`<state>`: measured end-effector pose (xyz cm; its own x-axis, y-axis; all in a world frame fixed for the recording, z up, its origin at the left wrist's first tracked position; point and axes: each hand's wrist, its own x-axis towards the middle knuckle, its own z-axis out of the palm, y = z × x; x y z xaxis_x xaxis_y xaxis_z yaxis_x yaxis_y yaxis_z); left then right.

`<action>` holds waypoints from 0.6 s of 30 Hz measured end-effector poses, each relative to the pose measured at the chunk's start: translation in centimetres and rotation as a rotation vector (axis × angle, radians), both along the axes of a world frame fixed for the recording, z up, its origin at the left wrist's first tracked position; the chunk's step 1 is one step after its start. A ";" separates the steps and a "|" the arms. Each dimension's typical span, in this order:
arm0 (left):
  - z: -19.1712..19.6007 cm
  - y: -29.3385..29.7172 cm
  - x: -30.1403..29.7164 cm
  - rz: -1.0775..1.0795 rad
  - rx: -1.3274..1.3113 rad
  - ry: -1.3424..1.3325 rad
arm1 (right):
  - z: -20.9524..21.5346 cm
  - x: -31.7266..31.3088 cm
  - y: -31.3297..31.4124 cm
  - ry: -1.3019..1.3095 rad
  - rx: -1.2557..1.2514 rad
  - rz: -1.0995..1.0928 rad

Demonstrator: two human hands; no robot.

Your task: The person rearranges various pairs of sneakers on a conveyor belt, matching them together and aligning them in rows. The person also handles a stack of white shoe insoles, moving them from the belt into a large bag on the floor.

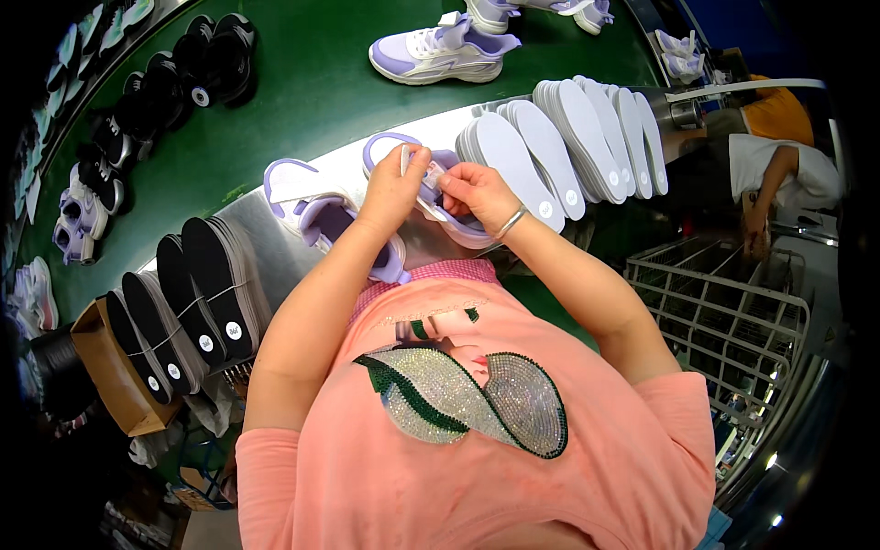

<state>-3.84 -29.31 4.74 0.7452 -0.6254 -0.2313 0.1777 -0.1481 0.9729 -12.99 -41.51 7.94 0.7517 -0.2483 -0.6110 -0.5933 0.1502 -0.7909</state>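
Note:
A white and lilac sneaker [471,236] lies on the metal ledge in front of me, its toe pointing away. My left hand [396,190] is closed on a white part at its upper, which looks like the strap or tongue. With thumb and fingers together, my right hand [481,194] pinches the tongue area beside a small pale label. The fingers partly cover what they grip. Just left of my left hand, a matching sneaker [323,216] rests on the ledge, partly behind my forearm. Stacked white insoles [536,151] stand close to my right hand.
Bundles of black insoles [215,284] line the ledge at left, beside a cardboard box [115,367]. Across the green belt [302,82] are black sneakers [225,60] and another lilac sneaker [440,53]. A wire cart [715,312] stands at right, near another person [793,170].

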 end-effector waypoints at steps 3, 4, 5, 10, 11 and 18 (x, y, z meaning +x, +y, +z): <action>-0.3 0.3 0.2 0.031 -0.008 -0.025 | 1.7 0.3 0.0 -0.247 0.517 0.040; 0.4 0.8 -0.2 0.022 0.000 -0.044 | 2.9 0.1 -0.1 -0.301 0.449 0.010; 0.9 1.1 -0.3 0.018 0.012 -0.069 | 3.9 0.3 -0.4 -0.363 0.386 -0.015; 5.7 1.4 -3.1 0.234 -0.046 -0.808 | 4.4 -2.2 -1.0 -0.273 -0.269 -0.030; 6.7 1.7 -3.7 0.126 -0.131 -0.642 | 4.5 -3.1 -0.5 -0.319 -0.266 -0.032; 9.2 10.2 -2.6 0.278 -0.129 -0.346 | 4.4 -4.5 0.7 -0.419 -0.388 0.160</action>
<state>-6.43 -19.10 13.98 0.9083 -0.3983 0.1276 -0.1453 -0.0144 0.9893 -17.46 -40.85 12.35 0.9558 -0.2578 -0.1415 -0.2101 -0.2621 -0.9419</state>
